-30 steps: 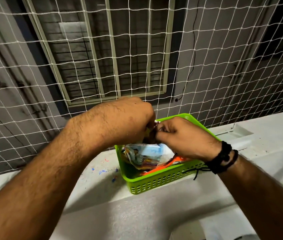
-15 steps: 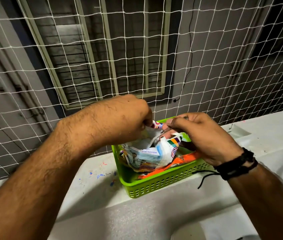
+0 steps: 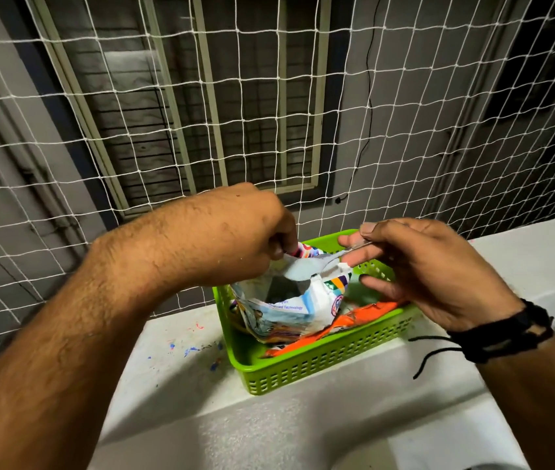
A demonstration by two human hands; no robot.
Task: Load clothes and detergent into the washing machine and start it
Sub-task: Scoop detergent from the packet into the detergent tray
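Left hand (image 3: 235, 239): pinches the rim of the crumpled white-and-blue plastic detergent packet (image 3: 282, 303), likely to hold its mouth wide.
Right hand (image 3: 418, 266): at 3 o'clock of the packet, pinches a thin metal spoon (image 3: 306, 269) heaped with pale powder over the mouth.
Packet: torn open, standing in the green perforated plastic basket (image 3: 323, 366).
Basket: on the white ledge surface (image 3: 174, 378), atop an orange sachet (image 3: 347, 325).

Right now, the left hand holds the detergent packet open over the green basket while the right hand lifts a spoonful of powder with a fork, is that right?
Not quite: the head view shows a spoon, not a fork, in the right hand. The rest stands: the left hand holds the packet open over the green basket.
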